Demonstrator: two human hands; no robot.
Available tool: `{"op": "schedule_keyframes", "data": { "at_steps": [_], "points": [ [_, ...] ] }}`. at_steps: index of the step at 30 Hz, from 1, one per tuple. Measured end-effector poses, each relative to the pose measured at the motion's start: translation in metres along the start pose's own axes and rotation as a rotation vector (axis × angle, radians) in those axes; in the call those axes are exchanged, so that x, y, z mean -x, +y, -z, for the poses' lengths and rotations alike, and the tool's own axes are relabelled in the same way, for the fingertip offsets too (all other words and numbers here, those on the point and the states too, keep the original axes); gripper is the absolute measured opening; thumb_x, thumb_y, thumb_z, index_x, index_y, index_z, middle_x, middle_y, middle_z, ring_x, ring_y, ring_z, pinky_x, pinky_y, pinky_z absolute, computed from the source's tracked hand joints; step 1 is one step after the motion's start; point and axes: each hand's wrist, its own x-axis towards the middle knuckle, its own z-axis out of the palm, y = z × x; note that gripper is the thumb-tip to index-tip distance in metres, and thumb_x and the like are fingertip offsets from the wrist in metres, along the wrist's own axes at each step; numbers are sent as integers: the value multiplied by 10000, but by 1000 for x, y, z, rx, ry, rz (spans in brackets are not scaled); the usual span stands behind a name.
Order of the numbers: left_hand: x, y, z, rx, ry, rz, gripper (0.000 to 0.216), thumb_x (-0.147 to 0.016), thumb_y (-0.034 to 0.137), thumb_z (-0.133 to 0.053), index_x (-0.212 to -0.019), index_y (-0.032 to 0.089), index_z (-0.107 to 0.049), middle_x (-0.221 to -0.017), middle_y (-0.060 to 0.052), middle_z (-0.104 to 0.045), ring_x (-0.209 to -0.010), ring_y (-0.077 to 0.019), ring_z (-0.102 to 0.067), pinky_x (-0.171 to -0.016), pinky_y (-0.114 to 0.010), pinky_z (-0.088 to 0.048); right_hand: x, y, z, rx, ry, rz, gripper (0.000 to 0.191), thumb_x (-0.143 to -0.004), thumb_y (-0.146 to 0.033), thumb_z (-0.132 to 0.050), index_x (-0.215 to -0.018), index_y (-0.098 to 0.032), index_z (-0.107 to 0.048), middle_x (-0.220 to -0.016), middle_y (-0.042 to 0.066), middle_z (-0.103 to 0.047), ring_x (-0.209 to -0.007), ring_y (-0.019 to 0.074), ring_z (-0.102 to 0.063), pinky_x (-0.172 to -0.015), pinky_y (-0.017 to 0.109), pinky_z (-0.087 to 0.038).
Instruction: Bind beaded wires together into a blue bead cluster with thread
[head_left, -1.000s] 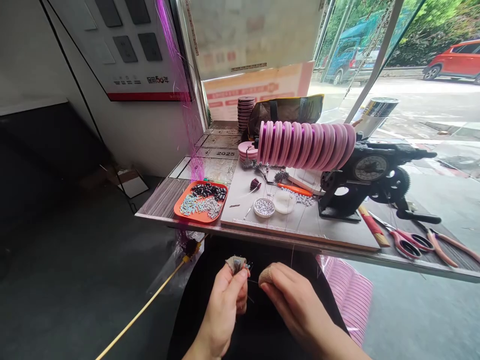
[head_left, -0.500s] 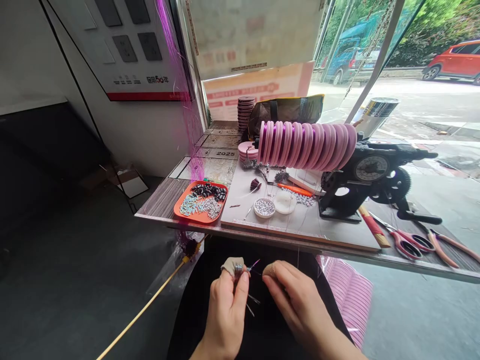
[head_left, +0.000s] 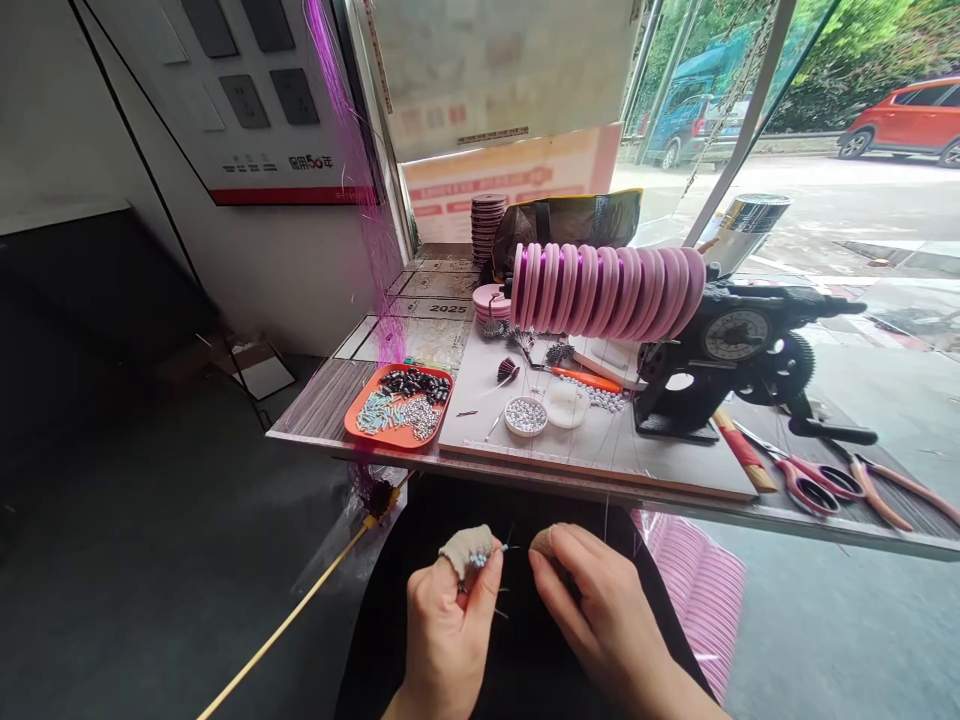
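My left hand point(head_left: 454, 625) is closed, its thumb pressed against an index finger wrapped in beige cloth. Between them it pinches a small cluster of light-blue beads point(head_left: 478, 560), with thin dark strands sticking out. To its right, my right hand point(head_left: 592, 590) has thumb and index finger pinched together, with a tan cover on the fingertip. A fine thread point(head_left: 514, 547) shows in the gap between the hands; whether it reaches the right fingertips is unclear. Both hands are above a dark lap point(head_left: 525, 680), in front of the table edge.
On the table are an orange tray point(head_left: 349, 425) of beads and small tubes, a white bead dish point(head_left: 526, 432), a black crank machine point(head_left: 675, 410) carrying pink spools point(head_left: 607, 290), scissors point(head_left: 814, 485) and pliers point(head_left: 877, 495). A yellow stick point(head_left: 292, 610) slants at the left; wrapped pink spools point(head_left: 697, 590) lie at right.
My left hand has turned slightly, and the beads now show more openly on the cloth. A purple thread end seen before is no longer distinct. My right hand has barely moved.
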Motion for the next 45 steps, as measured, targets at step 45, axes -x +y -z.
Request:
{"op": "schedule_keyframes", "data": {
  "at_steps": [45],
  "points": [
    [-18, -14, 65, -169, -464, -64, 269, -773, 310, -570, -549, 170, -525, -529, 18, -461, -502, -108, -402, -497, -206, -330, -55, 16, 69, 559, -257, 792, 226, -905, -106, -361, -862, -158, -577, -735, 0, -599, -748, 145, -471, -877, 329, -299]
  ]
}}
